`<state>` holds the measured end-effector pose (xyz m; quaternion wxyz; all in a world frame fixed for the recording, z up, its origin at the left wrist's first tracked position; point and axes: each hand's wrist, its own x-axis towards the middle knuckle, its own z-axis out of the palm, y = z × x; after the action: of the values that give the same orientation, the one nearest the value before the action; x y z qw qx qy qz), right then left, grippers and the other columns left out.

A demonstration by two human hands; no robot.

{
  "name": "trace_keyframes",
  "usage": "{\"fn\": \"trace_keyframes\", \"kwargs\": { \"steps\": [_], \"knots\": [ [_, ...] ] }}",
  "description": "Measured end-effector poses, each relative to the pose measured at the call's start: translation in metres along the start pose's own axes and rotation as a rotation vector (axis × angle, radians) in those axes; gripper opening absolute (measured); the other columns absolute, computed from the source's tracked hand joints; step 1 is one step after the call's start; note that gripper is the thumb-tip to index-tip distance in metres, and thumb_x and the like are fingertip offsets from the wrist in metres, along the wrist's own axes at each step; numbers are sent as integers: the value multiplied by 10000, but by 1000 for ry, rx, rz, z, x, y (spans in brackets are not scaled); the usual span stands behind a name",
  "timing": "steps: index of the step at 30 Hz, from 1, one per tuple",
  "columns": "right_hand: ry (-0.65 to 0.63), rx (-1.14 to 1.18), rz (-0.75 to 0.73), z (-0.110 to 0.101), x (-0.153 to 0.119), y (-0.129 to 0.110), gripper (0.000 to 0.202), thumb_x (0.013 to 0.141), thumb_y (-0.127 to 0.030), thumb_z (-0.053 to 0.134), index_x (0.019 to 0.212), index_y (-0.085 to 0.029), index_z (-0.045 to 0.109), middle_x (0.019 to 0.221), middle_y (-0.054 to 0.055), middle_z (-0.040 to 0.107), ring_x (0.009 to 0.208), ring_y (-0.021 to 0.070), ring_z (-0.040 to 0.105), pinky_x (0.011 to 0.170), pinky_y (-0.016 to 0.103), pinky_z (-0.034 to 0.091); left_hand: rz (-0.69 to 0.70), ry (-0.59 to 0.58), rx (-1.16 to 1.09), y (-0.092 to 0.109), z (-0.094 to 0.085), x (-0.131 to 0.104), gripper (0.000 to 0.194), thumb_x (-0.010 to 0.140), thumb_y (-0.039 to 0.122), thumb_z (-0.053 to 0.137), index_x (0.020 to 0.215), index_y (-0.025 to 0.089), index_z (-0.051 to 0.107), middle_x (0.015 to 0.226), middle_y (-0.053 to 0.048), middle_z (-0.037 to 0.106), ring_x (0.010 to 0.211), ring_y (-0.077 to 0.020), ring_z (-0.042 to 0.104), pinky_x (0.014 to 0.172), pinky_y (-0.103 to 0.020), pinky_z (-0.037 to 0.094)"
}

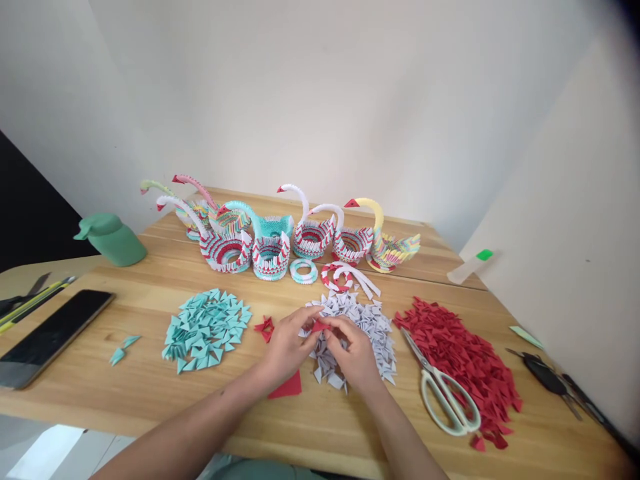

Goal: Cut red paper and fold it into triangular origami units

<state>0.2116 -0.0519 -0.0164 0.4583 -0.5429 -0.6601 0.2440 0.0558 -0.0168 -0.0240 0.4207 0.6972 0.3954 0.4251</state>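
Observation:
Between my fingertips is a small folded red paper piece, held over the pile of white paper triangles. My left hand pinches it from the left, and my right hand pinches it from the right. Under my left wrist lies a flat red paper sheet, partly covered. A few folded red pieces rest just left of my left hand. Farther left spreads a pile of turquoise paper triangles. To the right is a heap of red paper triangles.
White-handled scissors lie against the red heap. Several paper swans stand along the back, with a turquoise paper ring before them. A phone and a green jug are at left. Keys lie at right.

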Motion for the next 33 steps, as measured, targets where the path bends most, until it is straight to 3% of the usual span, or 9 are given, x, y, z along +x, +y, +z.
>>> {"fn": "trace_keyframes", "kwargs": {
  "steps": [5, 8, 12, 16, 22, 33],
  "knots": [
    [39, 15, -7, -2, -1, 1, 185, 863, -191, 529, 957, -219, 686, 874, 45, 682, 785, 176, 635, 697, 283, 499, -139, -74, -279, -1, 2, 2, 389, 798, 234, 645, 1178, 179, 581, 1006, -78, 702, 877, -192, 648, 803, -303, 499],
    [54, 25, -10, -3, -1, 1, 167, 865, -197, 533, 923, -213, 689, 851, 45, 685, 772, 177, 641, 688, 284, 508, -231, -130, -443, 0, 1, 3, 314, 758, 298, 703, 1018, 164, 590, 937, -78, 703, 860, -186, 649, 759, -285, 492],
    [45, 27, -6, -3, -1, -1, 166, 874, -195, 533, 912, -214, 693, 839, 41, 686, 760, 172, 642, 681, 279, 510, -312, -174, -569, -3, 0, 5, 317, 699, 382, 754, 808, 152, 564, 773, -26, 657, 683, -124, 588, 641, -234, 437],
    [45, 5, -27, -3, -1, -2, 155, 870, -194, 545, 902, -217, 695, 821, 40, 678, 741, 168, 636, 672, 278, 508, -324, -198, -542, -6, -1, 6, 352, 686, 446, 746, 714, 137, 581, 642, 9, 585, 587, -98, 504, 591, -227, 387],
    [53, -20, -85, -4, -1, -1, 178, 874, -197, 539, 927, -224, 707, 830, 44, 683, 757, 175, 642, 675, 284, 511, -335, -197, -515, -4, -3, 8, 366, 672, 478, 743, 700, 133, 624, 607, 7, 580, 581, -109, 499, 598, -240, 393],
    [36, -47, -158, -4, -2, 3, 206, 903, -171, 523, 988, -239, 698, 876, 49, 683, 820, 187, 640, 736, 308, 498, -244, -183, -319, 1, -8, 6, 186, 752, 299, 651, 701, 123, 683, 634, -13, 628, 600, -121, 522, 597, -229, 402]
  ]
}}
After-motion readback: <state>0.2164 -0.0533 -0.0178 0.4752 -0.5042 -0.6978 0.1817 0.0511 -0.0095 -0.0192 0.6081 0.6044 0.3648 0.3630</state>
